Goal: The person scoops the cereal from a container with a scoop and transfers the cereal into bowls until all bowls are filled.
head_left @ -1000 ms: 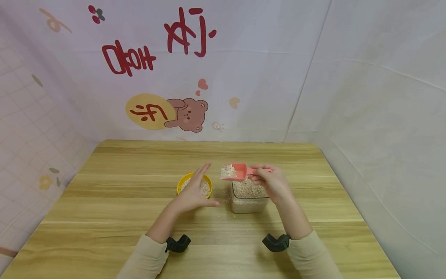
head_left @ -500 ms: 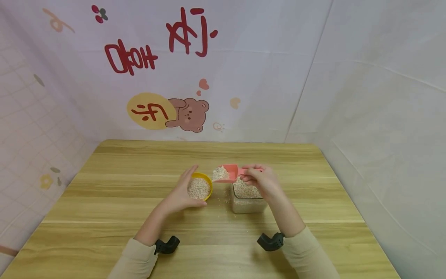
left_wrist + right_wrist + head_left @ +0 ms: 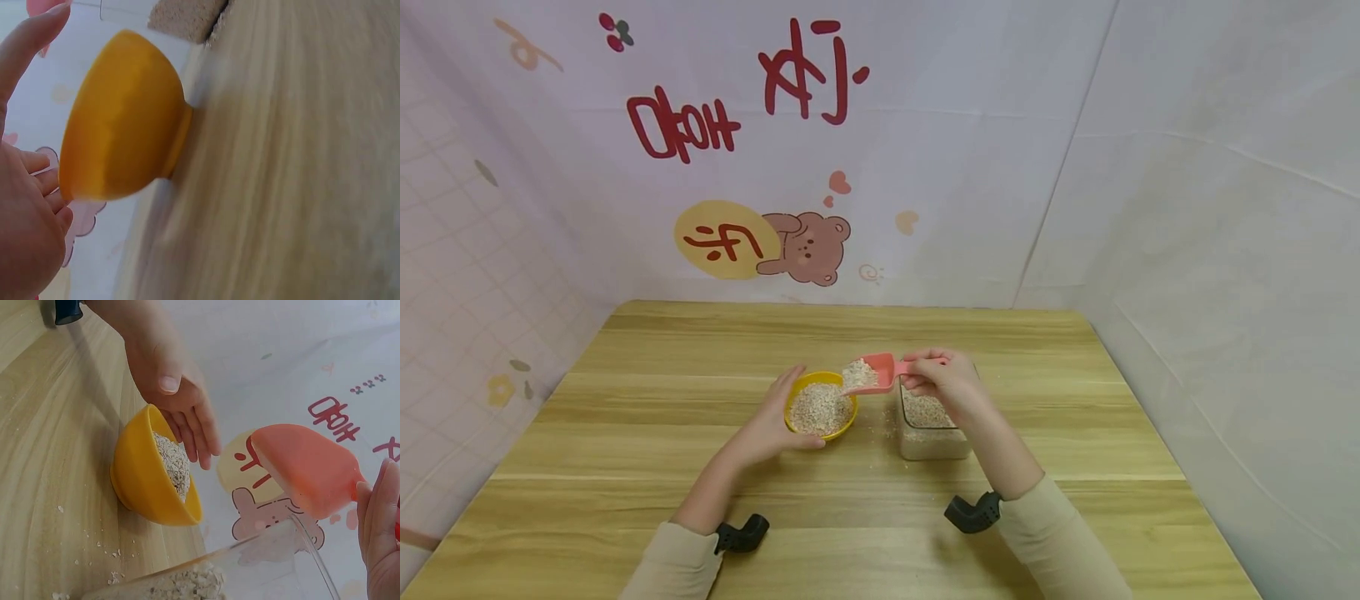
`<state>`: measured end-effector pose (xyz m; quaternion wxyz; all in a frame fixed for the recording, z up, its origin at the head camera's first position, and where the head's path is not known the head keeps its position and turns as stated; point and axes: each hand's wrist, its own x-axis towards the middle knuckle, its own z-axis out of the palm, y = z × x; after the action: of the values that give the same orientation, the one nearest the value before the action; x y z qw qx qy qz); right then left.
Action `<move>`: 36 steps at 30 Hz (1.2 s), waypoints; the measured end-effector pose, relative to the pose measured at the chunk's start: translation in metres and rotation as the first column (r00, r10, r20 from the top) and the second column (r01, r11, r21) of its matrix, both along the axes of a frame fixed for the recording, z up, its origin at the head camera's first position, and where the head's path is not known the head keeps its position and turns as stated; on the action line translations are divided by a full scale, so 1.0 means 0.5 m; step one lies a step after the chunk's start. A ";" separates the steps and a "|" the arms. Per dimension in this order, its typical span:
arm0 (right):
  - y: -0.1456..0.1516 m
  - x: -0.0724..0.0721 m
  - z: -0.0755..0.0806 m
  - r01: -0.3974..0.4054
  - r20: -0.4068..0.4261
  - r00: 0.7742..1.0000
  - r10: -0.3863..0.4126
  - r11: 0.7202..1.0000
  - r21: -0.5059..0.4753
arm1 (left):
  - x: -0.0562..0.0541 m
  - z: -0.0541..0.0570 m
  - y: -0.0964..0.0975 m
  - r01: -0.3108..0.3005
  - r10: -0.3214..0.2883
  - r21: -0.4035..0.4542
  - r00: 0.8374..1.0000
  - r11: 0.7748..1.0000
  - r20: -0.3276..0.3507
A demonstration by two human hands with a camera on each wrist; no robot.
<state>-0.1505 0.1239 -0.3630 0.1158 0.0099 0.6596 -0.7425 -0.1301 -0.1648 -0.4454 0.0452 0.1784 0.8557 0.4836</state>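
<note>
A pink scoop point(image 3: 883, 372) heaped with pale oats point(image 3: 860, 375) is held by its handle in my right hand point(image 3: 949, 385). Its tip hangs over the right rim of a yellow bowl point(image 3: 134, 467), which has oat flakes in it. Around the bowl's left side my left hand point(image 3: 771, 423) spreads its fingers and thumb. In the left wrist view the thumb stands apart from the bowl point(image 3: 128, 119); whether the fingers touch the rim I cannot tell. Below the right hand stands a clear square container point(image 3: 934, 444) filled with oats, partly hidden by that hand.
Loose flakes point(image 3: 115, 553) lie scattered on the wooden table point(image 3: 880, 533) between bowl and container. A printed white cloth point(image 3: 955, 183) hangs behind the table, with more cloth at both sides.
The right hand has carried the loaded scoop left, from above the container to the bowl's rim. My left hand has drawn back left from over the bowl to its side.
</note>
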 end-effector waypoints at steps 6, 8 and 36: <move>-0.014 -0.006 0.002 0.020 0.014 1.000 -0.021 0.998 0.060 | -0.008 -0.013 -0.016 -0.005 0.006 -0.014 0.999 1.000 0.035; -0.018 -0.009 0.002 0.013 0.012 1.000 -0.014 0.997 0.076 | -0.011 -0.017 -0.019 -0.004 0.004 -0.014 0.999 1.000 0.045; -0.071 -0.044 0.000 -0.140 0.016 0.990 0.139 0.976 0.165 | -0.028 -0.051 -0.032 0.018 -0.022 0.038 0.994 0.999 0.107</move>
<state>-0.1725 0.0883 -0.3628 0.1679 -0.0251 0.7178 -0.6753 -0.1440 -0.1806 -0.4707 0.0927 0.1618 0.8411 0.5078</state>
